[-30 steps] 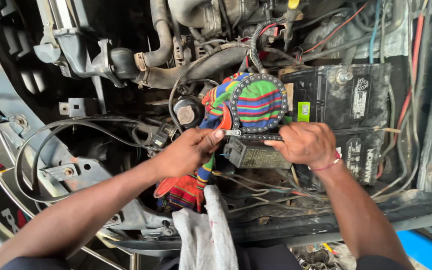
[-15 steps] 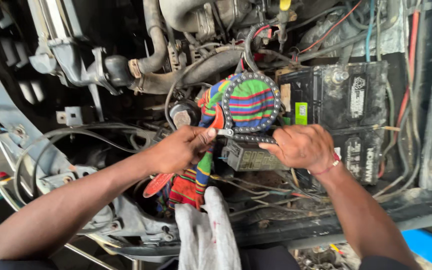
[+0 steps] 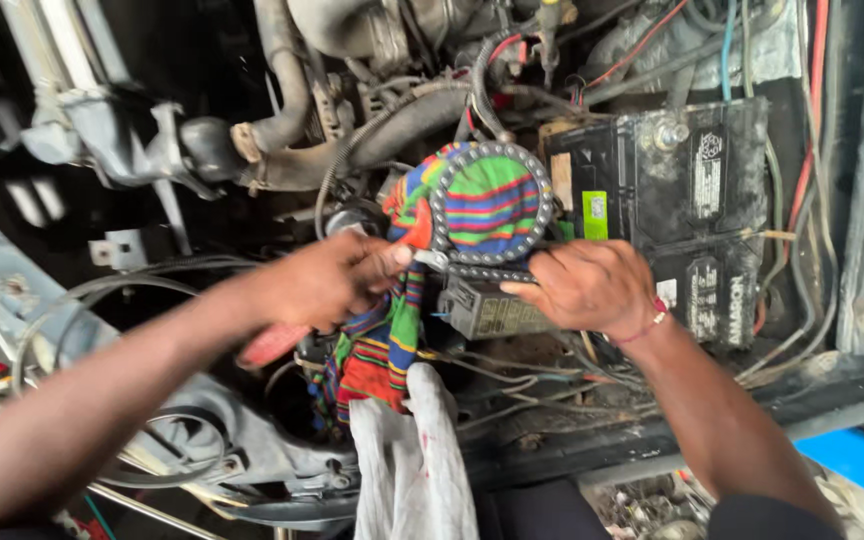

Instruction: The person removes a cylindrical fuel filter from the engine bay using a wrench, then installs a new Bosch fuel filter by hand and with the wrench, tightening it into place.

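— Striped cloth, in green, red, blue and orange, covers a round part in the middle of the engine bay, and a metal chain loops around it. Where are the hands?

— Both are at the bottom of that loop. The left hand is closed on a tool with a red handle; its thumb and forefinger press together at the metal head where the chain's ends meet.

— And the right one?

— The right hand lies on the lower run of the chain, fingers curled and pressing it. Whether they close right around the chain, I cannot tell. Just under that hand sits a small grey box with a label.

— What's around them?

— A black battery stands just to the right of the wrapped part, touching the cloth's edge. Grey hoses run above and to the left. The cloth's tail hangs down between the forearms, and a white rag with red stains hangs below it. Loose wires trail under the box.
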